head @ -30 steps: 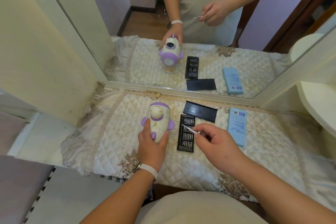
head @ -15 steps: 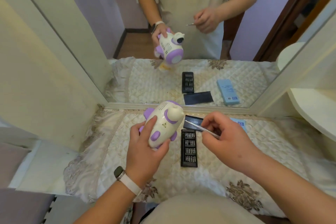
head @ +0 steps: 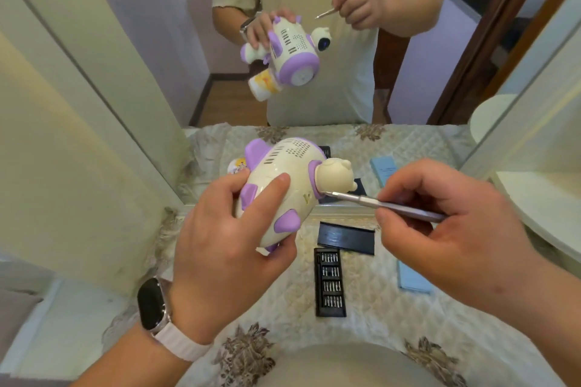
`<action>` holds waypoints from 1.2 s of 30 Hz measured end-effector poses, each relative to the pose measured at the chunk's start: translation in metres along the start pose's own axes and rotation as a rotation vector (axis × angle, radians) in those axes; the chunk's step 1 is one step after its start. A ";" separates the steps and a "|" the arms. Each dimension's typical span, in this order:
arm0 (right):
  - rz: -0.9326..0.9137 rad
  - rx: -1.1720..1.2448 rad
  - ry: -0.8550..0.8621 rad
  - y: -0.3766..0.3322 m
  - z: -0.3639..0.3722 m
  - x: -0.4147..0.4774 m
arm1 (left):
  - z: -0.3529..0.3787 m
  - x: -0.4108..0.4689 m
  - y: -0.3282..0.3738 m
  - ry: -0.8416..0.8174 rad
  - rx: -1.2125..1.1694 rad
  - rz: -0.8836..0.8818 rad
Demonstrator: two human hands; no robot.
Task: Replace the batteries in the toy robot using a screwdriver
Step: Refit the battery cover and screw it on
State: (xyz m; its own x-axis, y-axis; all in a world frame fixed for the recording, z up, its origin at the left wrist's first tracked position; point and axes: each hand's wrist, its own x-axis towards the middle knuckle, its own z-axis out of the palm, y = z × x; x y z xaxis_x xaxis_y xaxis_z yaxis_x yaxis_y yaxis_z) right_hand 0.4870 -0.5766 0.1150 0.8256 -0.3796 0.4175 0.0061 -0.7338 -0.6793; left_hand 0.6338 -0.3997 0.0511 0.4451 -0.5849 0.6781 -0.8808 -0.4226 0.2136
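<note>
Gripping the toy robot in mid-air above the quilted cloth, the left hand curls round its cream and purple body, index finger laid along the side. The right hand pinches the screwdriver between thumb and fingertips, with the tip touching the purple collar under the toy's head. On the cloth lie an open bit case with 4 rows of bits, a black lid just beyond it, and a blue box whose print is too small to read.
</note>
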 end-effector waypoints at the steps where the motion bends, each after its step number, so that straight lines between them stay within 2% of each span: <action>1: -0.003 -0.018 0.007 -0.001 -0.001 0.001 | -0.001 0.003 0.000 0.001 0.013 0.007; 16: 0.004 0.005 0.049 0.004 0.000 0.005 | -0.003 0.022 0.006 0.003 0.010 0.064; 36: 0.017 0.002 -0.045 0.015 0.001 0.006 | 0.002 0.018 0.012 -0.051 0.058 0.069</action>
State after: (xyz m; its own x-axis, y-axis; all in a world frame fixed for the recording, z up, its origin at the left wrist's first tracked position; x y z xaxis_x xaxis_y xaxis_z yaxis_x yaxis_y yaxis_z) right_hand 0.4930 -0.5892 0.1070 0.8501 -0.3664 0.3782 -0.0072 -0.7262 -0.6874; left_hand 0.6315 -0.4166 0.0641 0.3931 -0.6479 0.6525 -0.8992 -0.4192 0.1256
